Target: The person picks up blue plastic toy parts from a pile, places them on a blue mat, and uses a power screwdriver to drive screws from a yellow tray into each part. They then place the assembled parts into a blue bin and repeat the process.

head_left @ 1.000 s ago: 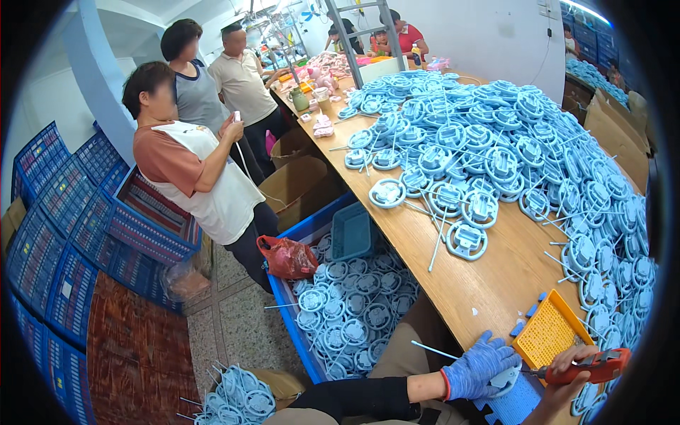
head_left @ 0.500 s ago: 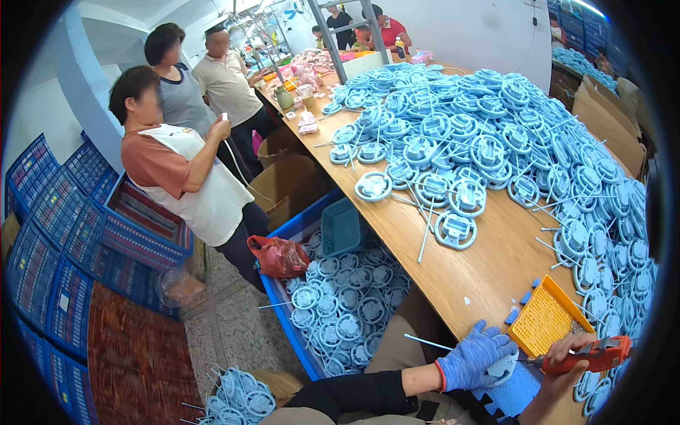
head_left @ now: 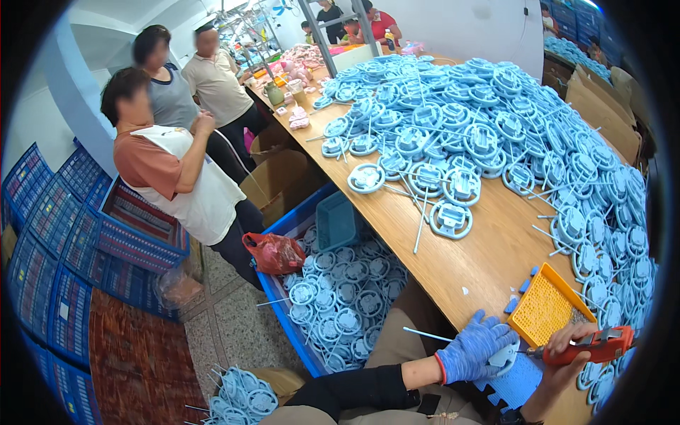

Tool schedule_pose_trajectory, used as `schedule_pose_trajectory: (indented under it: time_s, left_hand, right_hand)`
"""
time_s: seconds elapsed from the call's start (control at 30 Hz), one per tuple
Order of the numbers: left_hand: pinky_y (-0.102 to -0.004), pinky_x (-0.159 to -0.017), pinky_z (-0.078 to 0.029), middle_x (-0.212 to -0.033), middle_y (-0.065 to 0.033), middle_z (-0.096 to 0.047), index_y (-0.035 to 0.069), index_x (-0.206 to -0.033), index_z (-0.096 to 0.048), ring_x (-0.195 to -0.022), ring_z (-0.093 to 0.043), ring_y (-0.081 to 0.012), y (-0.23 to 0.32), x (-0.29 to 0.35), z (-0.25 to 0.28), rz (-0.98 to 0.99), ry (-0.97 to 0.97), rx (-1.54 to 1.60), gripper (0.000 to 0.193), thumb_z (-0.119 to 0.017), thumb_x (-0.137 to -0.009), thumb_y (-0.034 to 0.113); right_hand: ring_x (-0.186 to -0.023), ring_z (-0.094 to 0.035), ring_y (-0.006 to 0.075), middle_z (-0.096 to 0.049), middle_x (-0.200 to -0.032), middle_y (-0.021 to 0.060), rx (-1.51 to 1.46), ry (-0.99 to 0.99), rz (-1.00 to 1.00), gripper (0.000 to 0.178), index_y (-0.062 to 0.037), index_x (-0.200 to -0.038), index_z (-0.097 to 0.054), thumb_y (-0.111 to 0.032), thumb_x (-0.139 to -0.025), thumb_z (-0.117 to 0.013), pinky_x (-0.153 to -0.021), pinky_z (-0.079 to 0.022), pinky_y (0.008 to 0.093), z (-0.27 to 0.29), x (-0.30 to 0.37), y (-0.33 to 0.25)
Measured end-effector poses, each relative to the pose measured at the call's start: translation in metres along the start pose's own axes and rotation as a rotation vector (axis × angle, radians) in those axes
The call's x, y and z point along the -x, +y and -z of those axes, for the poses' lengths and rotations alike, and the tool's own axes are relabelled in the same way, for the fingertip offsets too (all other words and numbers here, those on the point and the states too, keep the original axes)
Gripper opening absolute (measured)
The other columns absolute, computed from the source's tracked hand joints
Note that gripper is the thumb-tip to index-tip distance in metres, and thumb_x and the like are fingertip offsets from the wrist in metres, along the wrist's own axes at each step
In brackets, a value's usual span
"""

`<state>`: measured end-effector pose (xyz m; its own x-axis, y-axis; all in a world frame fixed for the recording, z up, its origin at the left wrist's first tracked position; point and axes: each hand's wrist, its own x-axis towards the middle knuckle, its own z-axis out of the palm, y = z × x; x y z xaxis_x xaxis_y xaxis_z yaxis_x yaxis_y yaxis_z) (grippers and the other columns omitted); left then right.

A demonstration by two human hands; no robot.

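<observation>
My left hand (head_left: 476, 348), in a blue knit glove, is closed around a light blue plastic ring-shaped part (head_left: 504, 359). A thin light blue stick (head_left: 427, 333) juts out to the left of the glove. My bare right hand (head_left: 567, 349) grips a red and black power screwdriver (head_left: 603, 345) lying level. Its thin bit points left at the part's edge; whether it touches a screw is too small to tell. Beneath the part lies a blue foam mat (head_left: 520, 386). Just beyond my hands sits a yellow perforated tray (head_left: 544, 312), tilted on small blue foam pieces.
A large heap of similar blue parts (head_left: 460, 134) covers the table (head_left: 397, 219). Left of the table, a blue crate (head_left: 276, 297) holds more parts, a teal basket (head_left: 336, 222) and a red plastic bag (head_left: 275, 253). Several people stand or sit farther off; stacked blue crates (head_left: 78, 248) line the left.
The whole view has shifted slightly. My hands keep nearly the same pose, with the screwdriver bit still at the part. The nearest person at left has turned a little, hands held at the chest.
</observation>
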<state>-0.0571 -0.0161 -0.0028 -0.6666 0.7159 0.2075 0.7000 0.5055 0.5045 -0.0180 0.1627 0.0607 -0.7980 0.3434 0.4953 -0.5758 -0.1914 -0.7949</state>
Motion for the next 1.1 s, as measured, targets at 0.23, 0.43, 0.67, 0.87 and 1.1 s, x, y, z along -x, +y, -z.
schedule_pose_trajectory:
  time_s: [0.23, 0.43, 0.67, 0.87, 1.1]
  left_hand:
    - [-0.0496, -0.091, -0.032, -0.105, -0.0063, -0.059, 0.016, -0.115, -0.060, -0.101, -0.053, -0.0267, -0.014, -0.002, -0.003, 0.023, 0.070, 0.027, 0.055, -0.068, -0.070, 0.046]
    - [-0.0452, -0.092, -0.034, -0.105, -0.0082, -0.060, 0.010, -0.112, -0.060, -0.102, -0.054, -0.0279, -0.004, -0.010, 0.000, -0.063, 0.137, -0.015, 0.056, -0.074, -0.068, 0.041]
    - [-0.0456, -0.093, -0.033, -0.106, -0.0083, -0.062, 0.010, -0.112, -0.061, -0.103, -0.054, -0.0280, -0.004, -0.011, -0.002, -0.066, 0.152, -0.013, 0.058, -0.077, -0.065, 0.039]
    - [-0.0501, -0.088, -0.035, -0.098, -0.0068, -0.060, 0.018, -0.105, -0.061, -0.095, -0.056, -0.0254, -0.002, -0.011, 0.002, 0.103, -0.016, -0.035, 0.035, -0.063, -0.076, 0.038]
    - [-0.0562, -0.100, -0.030, -0.114, -0.0075, -0.056, 0.017, -0.122, -0.053, -0.110, -0.051, -0.0270, 0.005, -0.008, 0.007, 0.056, -0.081, -0.056, 0.056, -0.066, -0.075, 0.045]
  right_hand:
    - [-0.052, -0.043, 0.0110, -0.046, -0.065, 0.0001, 0.056, 0.015, -0.080, 0.058, -0.0104, -0.094, -0.046, -0.065, -0.079, -0.060, -0.045, -0.036, 0.0233, -0.023, -0.002, 0.007]
    - [-0.053, -0.050, 0.0130, -0.049, -0.063, 0.0021, 0.053, -0.080, -0.037, 0.058, -0.0071, -0.091, -0.046, -0.063, -0.082, -0.058, -0.049, -0.044, 0.0273, -0.011, -0.008, 0.009]
    - [-0.060, -0.059, 0.0196, -0.059, -0.069, 0.0105, -0.129, -0.097, -0.082, 0.053, -0.0017, -0.093, -0.052, -0.045, -0.075, -0.078, -0.050, -0.047, 0.0271, -0.005, -0.005, 0.013]
    - [-0.052, -0.050, 0.0149, -0.049, -0.061, 0.0037, 0.097, -0.111, -0.122, 0.055, -0.0074, -0.090, -0.045, -0.056, -0.078, -0.068, -0.046, -0.042, 0.0272, -0.019, 0.002, 0.018]
    - [-0.050, -0.051, 0.0164, -0.049, -0.059, 0.0062, -0.030, -0.060, -0.071, 0.054, -0.0035, -0.089, -0.043, -0.048, -0.078, -0.073, -0.044, -0.043, 0.0265, -0.011, 0.005, 0.021]
